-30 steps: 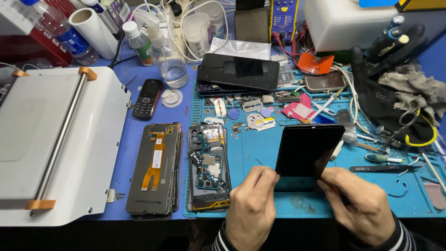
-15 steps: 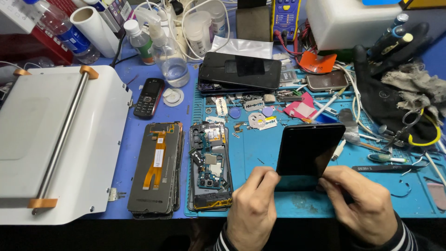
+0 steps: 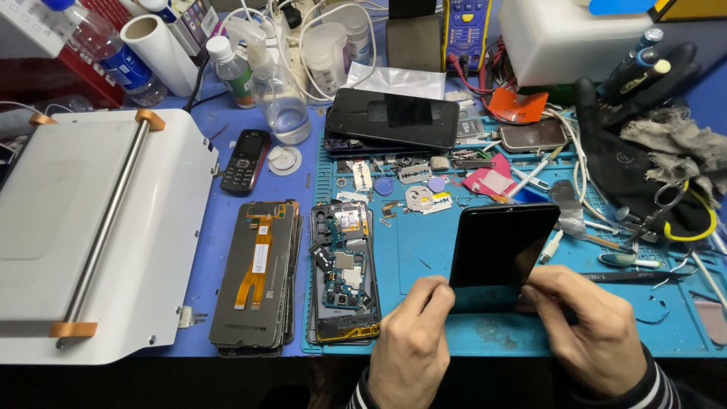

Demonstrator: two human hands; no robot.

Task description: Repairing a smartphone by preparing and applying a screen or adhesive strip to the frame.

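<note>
Two hands of mine meet at the near edge of the blue work mat [image 3: 424, 250], both clamped on the lower end of a black phone screen panel [image 3: 503, 246]. My left hand [image 3: 413, 352] comes up from below with the knuckles toward me, fingers curled and thumb pinching the panel's bottom left corner. My right hand [image 3: 587, 329] grips the bottom right corner, fingers folded over the edge, the wrist in a striped sleeve angled in from the lower right. The panel stands tilted, its top edge leaning away from me and lifted off the mat, glossy side facing me.

Just left of my left hand lies an opened phone frame [image 3: 342, 273] with its circuit boards showing, and beside that a stack of display panels [image 3: 257, 276] with an orange flex cable on top. Further left sits a white machine [image 3: 91, 227] with a metal bar. A black keypad phone [image 3: 244, 160] lies above the stack, near a clear spray bottle [image 3: 280, 106]. Razor blades [image 3: 420, 198] lie scattered on the mat beyond the panel.
</note>
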